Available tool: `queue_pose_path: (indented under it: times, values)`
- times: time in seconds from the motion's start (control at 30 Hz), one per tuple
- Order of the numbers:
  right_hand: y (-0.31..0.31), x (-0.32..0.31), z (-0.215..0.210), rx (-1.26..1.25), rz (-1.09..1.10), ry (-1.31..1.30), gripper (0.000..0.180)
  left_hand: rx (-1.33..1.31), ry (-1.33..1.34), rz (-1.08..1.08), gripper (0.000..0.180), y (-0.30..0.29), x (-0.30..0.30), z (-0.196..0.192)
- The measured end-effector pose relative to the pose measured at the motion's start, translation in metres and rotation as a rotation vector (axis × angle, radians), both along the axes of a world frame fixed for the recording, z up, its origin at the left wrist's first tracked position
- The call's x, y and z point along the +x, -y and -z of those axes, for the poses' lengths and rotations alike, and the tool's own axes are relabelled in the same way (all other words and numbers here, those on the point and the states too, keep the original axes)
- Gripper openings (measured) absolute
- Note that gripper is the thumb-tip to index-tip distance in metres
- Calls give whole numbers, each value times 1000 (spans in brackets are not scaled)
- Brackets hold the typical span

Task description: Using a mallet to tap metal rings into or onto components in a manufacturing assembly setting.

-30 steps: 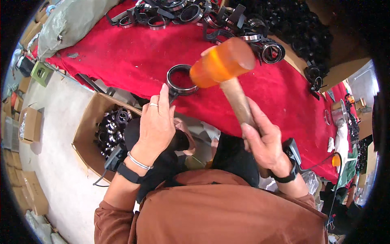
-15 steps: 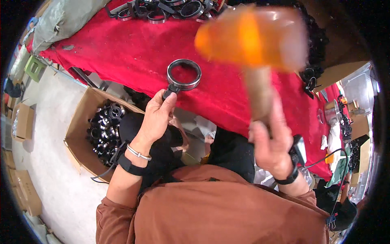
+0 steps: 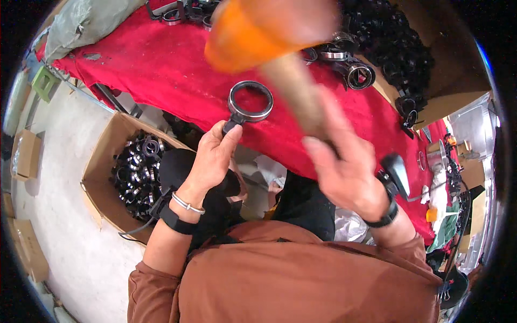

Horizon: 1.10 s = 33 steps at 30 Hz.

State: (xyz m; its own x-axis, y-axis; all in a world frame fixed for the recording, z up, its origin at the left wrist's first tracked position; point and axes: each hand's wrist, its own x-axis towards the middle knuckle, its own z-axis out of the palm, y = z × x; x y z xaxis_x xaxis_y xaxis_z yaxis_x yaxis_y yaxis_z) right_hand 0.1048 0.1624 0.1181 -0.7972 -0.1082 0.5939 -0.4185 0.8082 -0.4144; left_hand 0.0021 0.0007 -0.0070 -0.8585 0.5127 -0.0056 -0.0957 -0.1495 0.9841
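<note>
My left hand [image 3: 212,159] pinches the short black stem of a ring-shaped part [image 3: 269,107], black with a shiny metal band, held over the near edge of the red cloth. In my right hand [image 3: 347,167] is the wooden handle of a mallet [image 3: 247,37]. Its large head, orange at one end and pale at the other, is smeared by motion. The head hangs raised above and beyond the ring, apart from it, and covers part of the parts lying at the back.
Red cloth [image 3: 167,70] covers the table. More ring parts [image 3: 360,75] lie along its far side, beside a carton [image 3: 458,107] heaped with black pieces. Below the table's left edge stands a cardboard box [image 3: 97,183] of similar rings. A grey sack [image 3: 81,27] rests at the far left.
My right hand has swung the mallet to the left and away, its handle now tilted leftward. My left hand and the ring have shifted slightly right.
</note>
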Motion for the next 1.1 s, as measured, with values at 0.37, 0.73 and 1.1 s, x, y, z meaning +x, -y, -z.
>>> queue_pose_path:
  times: [0.37,0.73,1.1]
  values:
    - [-16,-47,-7,-23,-61,-24,48,-100,1,-44,22,1,-1,-4]
    - [-15,-46,-10,-38,-26,209,49,-118,-6,-45,23,3,2,-10]
    - [-27,-8,4,-447,263,553,44,-29,55,20,24,4,2,-9]
